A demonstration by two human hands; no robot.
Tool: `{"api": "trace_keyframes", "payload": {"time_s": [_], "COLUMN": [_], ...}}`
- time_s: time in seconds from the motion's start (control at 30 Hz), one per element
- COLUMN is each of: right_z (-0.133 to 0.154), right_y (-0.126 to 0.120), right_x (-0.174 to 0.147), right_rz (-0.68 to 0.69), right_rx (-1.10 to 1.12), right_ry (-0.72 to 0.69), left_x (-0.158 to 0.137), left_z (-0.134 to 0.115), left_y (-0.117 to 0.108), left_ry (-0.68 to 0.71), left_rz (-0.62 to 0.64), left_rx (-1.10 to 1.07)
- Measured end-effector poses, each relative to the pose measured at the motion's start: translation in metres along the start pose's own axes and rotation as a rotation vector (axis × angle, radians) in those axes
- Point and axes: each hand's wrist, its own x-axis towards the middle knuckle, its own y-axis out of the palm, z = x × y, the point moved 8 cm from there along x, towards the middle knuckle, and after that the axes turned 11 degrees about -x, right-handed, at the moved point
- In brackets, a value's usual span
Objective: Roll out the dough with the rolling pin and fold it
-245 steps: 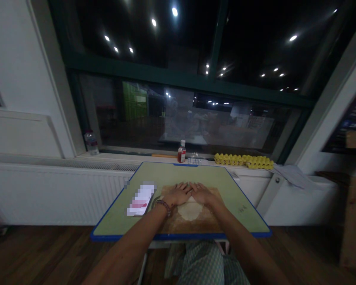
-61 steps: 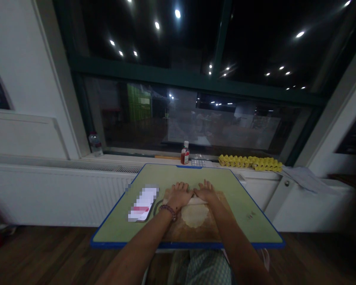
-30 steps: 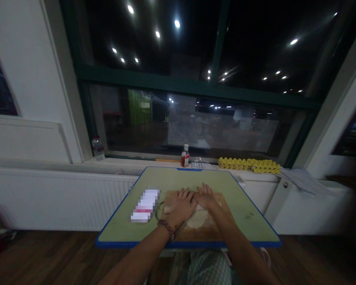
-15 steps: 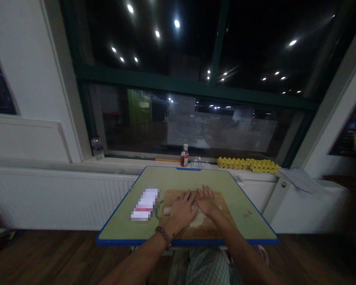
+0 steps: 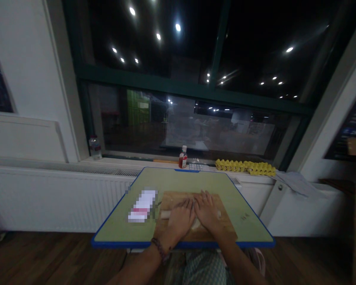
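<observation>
Both hands on a rolling pin (image 5: 165, 214), pin lying crosswise on the wooden board (image 5: 229, 230), board near the front edge of the green counter (image 5: 118, 232). Left hand (image 5: 181, 218) flat over the pin's left half, fingers straight and angled inward; right hand (image 5: 207, 211) flat over the right half, fingers slightly fanned, pointing away from the body. Fingertips of the two come together near the middle, touching or just beside each other, can't tell which. Neither looks wrapped around the pin; palms seem to bear down from above. Pin ends poke out on both outer sides. Pale flat dough (image 5: 196, 224) is on the board, a small patch showing between the hands; rest hidden under hands and pin, so outline and thickness can't be told. Step in hand reads as rolling the dough flat. Next move calls for level, equal pressure from both palms, pin square to the dough; more weight on one side would likely leave it lopsided. Phone (image 5: 142, 206) with blurred-out screen lies left of the board, apart from it. Beaded bracelet (image 5: 158, 247) on left wrist, clear of the dough.
</observation>
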Motion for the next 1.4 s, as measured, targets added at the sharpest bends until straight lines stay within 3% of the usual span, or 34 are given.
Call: {"api": "trace_keyframes", "payload": {"time_s": [0.4, 0.6, 0.73, 0.87, 1.07, 1.23, 1.4], "right_z": [0.006, 0.009, 0.009, 0.009, 0.004, 0.007, 0.008], "right_y": [0.007, 0.012, 0.006, -0.002, 0.006, 0.010, 0.017], "right_x": [-0.016, -0.030, -0.045, -0.063, -0.089, -0.104, -0.122], "right_rz": [-0.094, -0.344, -0.534, -0.640, -0.672, -0.752, -0.751], "right_rx": [-0.041, -0.101, -0.096, -0.067, -0.009, -0.012, 0.010], "right_ry": [0.010, -0.005, 0.001, -0.006, 0.057, 0.012, 0.025], "left_x": [-0.018, -0.029, -0.038, -0.048, -0.060, -0.078, -0.098], "left_z": [-0.009, -0.009, -0.012, -0.017, -0.023, -0.030, -0.013], "left_y": [0.008, 0.016, 0.018, 0.013, 0.007, -0.002, -0.013], "left_ry": [0.053, 0.114, 0.162, 0.176, 0.180, 0.307, 0.286], "left_rz": [-0.074, -0.208, -0.271, -0.336, -0.386, -0.465, -0.458], "left_rx": [0.109, 0.198, 0.203, 0.141, 0.025, 0.048, 0.021]}}
